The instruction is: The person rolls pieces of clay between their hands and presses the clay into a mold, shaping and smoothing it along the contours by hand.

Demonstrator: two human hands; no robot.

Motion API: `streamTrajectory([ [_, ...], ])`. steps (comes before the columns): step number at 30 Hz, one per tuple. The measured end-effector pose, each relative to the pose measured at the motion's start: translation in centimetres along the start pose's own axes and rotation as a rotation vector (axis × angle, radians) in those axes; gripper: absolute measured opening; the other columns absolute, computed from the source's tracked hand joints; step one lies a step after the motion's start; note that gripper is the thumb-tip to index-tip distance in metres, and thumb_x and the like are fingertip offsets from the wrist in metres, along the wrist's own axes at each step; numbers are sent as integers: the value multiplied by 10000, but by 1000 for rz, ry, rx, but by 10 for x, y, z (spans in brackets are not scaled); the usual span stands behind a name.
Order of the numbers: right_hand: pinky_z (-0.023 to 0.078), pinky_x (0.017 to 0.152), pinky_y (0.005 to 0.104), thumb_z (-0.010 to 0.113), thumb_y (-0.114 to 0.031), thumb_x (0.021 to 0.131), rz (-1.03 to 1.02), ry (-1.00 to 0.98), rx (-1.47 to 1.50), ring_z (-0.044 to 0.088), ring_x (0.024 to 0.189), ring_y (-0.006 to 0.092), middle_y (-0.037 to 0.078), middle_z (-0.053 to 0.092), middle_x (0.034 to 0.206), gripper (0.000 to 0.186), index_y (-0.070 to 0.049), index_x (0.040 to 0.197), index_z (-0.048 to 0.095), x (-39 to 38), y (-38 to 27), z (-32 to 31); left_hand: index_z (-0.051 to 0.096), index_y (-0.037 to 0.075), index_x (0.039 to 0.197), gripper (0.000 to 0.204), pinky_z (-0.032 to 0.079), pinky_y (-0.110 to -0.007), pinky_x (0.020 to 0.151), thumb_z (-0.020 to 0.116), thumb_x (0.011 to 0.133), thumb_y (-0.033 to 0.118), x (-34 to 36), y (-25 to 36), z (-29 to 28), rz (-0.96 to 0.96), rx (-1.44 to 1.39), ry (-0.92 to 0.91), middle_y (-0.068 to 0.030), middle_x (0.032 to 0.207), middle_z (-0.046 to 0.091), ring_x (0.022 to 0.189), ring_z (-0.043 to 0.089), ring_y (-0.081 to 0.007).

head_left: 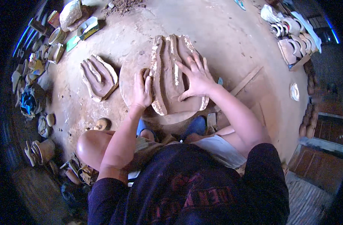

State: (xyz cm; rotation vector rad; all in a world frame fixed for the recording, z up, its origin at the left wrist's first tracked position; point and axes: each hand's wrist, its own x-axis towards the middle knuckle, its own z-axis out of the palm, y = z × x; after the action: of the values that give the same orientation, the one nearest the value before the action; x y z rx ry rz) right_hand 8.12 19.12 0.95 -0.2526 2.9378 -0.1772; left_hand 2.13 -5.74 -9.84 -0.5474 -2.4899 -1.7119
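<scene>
A large plaster mold [155,67] with clay pressed into its two long grooves lies on a round board [128,83] in front of me. At the mold's left outer side, my left hand [142,89] grips the edge with bent fingers, some of their tips hidden. My right hand [197,78] is spread open over the right groove, its thumb and fingertips touching the clay [179,107] lining. Nothing is held in it. To the left, on the floor, lies a smaller mold [100,78], also clay-lined with a curved ridge down its middle.
A long wooden strip [246,80] lies on the floor at the right. Curved mold pieces [295,47] are stacked at the far right. Tubs, a big stone [71,15] and clutter line the left side. Crumbled clay [122,5] is heaped at the back.
</scene>
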Motion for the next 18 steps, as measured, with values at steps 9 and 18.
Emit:
streamTrajectory([
  [9,53,1231,721,924,-647,554,20,92,-22,-11,1590,455,210,122,1715,1353,-306,1657,221,-16,-3,8,563,-13,1346,374,434,-463,1073,488,1064,222,16,-3,-7,81,-15,-98,-252,1270,593,1224,560,-428],
  [18,104,1211,738,928,-582,603,160,101,7,11,1583,473,205,100,1712,1320,-270,1661,202,-36,-31,20,563,-31,1327,390,420,-491,1063,474,1063,241,9,7,-3,89,15,-77,-276,1251,572,1197,532,-452],
])
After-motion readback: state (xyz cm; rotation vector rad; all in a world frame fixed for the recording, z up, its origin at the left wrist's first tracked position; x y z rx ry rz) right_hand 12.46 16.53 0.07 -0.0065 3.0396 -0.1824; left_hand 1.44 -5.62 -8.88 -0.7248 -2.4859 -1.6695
